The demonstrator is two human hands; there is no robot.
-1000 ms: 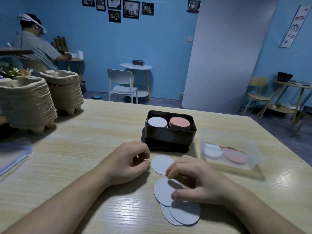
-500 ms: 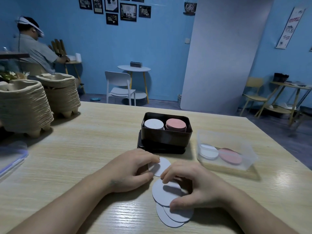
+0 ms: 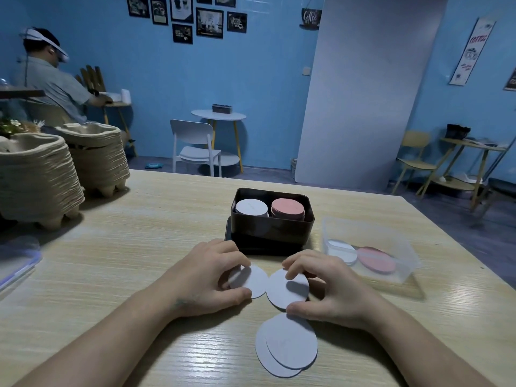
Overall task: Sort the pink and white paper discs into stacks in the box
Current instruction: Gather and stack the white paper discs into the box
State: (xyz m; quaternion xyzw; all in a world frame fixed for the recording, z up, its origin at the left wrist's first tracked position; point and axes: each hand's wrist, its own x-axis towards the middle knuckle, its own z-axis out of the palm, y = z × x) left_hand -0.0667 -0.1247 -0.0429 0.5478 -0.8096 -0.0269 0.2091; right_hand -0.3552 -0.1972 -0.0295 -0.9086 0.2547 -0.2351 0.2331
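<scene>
A dark box [image 3: 272, 231] stands mid-table, holding a white disc stack [image 3: 251, 208] on its left and a pink disc stack [image 3: 288, 209] on its right. Just in front of it, my left hand [image 3: 206, 277] pinches a white disc [image 3: 255, 280] between thumb and fingers. Beside it, my right hand [image 3: 326, 289] pinches another white disc [image 3: 284, 291], raised a little off the table. Two overlapping white discs [image 3: 287, 344] lie flat on the wood nearer to me.
A clear plastic tub [image 3: 368, 255] to the right of the box holds a white and a pink disc. Stacked pulp trays [image 3: 36, 180] stand at the table's far left. A clear lid [image 3: 16, 261] lies at the left edge. A person sits in the far left background.
My left hand has taken hold of the single disc. My right hand has lifted the top disc off the overlapping pile and brought it up beside the left one.
</scene>
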